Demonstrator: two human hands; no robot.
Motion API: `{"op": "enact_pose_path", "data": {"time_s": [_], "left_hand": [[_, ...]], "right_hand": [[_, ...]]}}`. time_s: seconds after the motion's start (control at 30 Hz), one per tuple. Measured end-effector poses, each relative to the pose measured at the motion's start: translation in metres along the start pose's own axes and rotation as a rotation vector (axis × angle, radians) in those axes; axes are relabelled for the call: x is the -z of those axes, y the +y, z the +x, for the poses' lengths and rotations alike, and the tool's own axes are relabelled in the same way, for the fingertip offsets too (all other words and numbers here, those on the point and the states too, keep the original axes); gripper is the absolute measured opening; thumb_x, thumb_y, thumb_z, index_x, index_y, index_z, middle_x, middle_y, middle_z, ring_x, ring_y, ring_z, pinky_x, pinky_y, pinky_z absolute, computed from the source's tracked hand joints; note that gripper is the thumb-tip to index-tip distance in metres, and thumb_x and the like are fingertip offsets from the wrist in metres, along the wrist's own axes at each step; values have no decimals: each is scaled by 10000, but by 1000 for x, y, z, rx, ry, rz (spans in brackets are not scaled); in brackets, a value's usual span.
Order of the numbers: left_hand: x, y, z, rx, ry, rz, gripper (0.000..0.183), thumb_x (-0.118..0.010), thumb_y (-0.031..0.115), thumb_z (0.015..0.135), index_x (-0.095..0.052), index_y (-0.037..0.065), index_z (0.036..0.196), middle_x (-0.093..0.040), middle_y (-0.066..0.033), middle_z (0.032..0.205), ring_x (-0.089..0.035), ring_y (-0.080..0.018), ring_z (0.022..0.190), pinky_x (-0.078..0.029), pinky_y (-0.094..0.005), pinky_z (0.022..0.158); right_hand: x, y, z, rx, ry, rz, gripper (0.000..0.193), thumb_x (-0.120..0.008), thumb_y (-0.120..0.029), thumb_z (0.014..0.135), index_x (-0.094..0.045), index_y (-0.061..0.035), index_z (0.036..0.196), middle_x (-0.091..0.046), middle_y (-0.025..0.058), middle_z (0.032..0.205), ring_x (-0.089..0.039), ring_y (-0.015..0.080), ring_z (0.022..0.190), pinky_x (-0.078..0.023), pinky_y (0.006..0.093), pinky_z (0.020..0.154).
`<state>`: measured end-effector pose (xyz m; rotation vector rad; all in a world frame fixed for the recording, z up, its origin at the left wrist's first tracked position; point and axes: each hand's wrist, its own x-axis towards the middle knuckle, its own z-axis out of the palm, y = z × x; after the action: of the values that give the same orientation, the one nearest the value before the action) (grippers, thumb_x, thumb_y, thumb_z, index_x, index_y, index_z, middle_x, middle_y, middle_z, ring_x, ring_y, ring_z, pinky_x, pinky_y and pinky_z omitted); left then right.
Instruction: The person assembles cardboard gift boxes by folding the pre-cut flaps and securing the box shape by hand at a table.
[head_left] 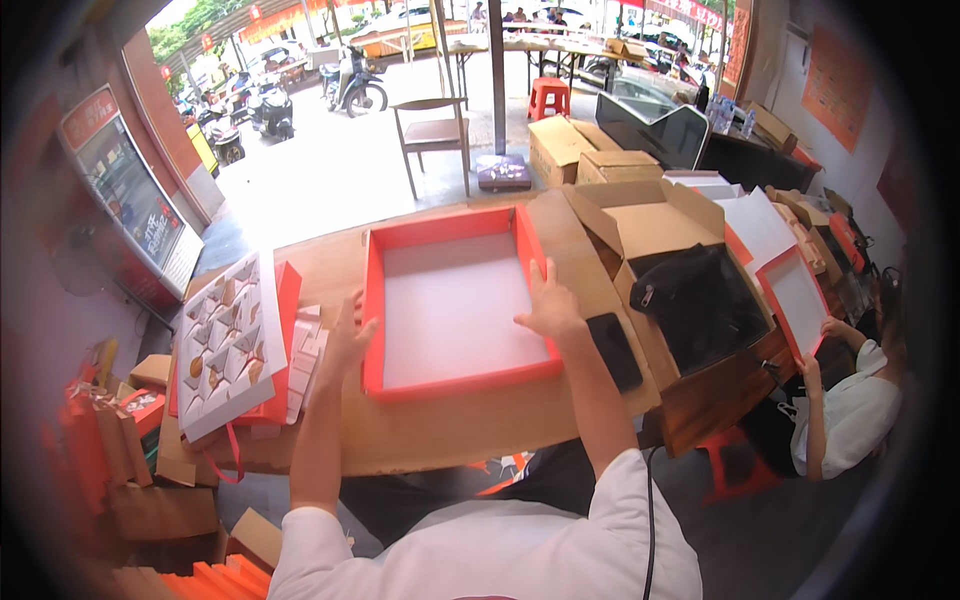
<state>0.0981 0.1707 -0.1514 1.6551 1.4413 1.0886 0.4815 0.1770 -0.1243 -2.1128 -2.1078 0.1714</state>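
Observation:
A shallow red box (465,382) with a white inside lies open-side up on the wooden table (400,440) in front of me. My left hand (347,330) is at its left wall, fingers along the outside and thumb at the edge. Over the right wall goes my right hand (552,303), its thumb inside the box and its fingers on the rim. Both hands grip the box between them. Nothing lies inside it. Just right of the box rests a black phone (613,352), near my right forearm.
On the left, a white divided tray (232,345) with small items leans on red box parts. An open cardboard carton (655,230) holding a black bag (700,300) stands right. Farther right, a co-worker (850,410) holds another red box (795,300). A chair (432,140) stands beyond the table.

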Motion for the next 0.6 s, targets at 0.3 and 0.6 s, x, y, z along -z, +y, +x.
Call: {"op": "enact_pose_path", "data": {"time_s": [0.3, 0.6], "left_hand": [[-10, -35, -8, 17, 36, -360, 620, -659, 40, 916, -457, 24, 1502, -581, -183, 1346, -654, -239, 1121, -577, -354, 905], [-11, -34, -9, -50, 43, -467, 567, -624, -7, 920, -480, -64, 1465, -609, -190, 1359, -630, -235, 1215, -547, -340, 988]], "right_hand": [[-9, 14, -3, -4, -66, -106, 1197, -864, -245, 748, -98, -67, 1650, -355, 294, 1534, -700, 424, 1064, -600, 454, 897], [-17, 1, -2, 33, 152, -334, 1173, -877, -233, 672, -221, 5, 1614, -350, 222, 1583, -632, 336, 1176, -599, 408, 884]]}}
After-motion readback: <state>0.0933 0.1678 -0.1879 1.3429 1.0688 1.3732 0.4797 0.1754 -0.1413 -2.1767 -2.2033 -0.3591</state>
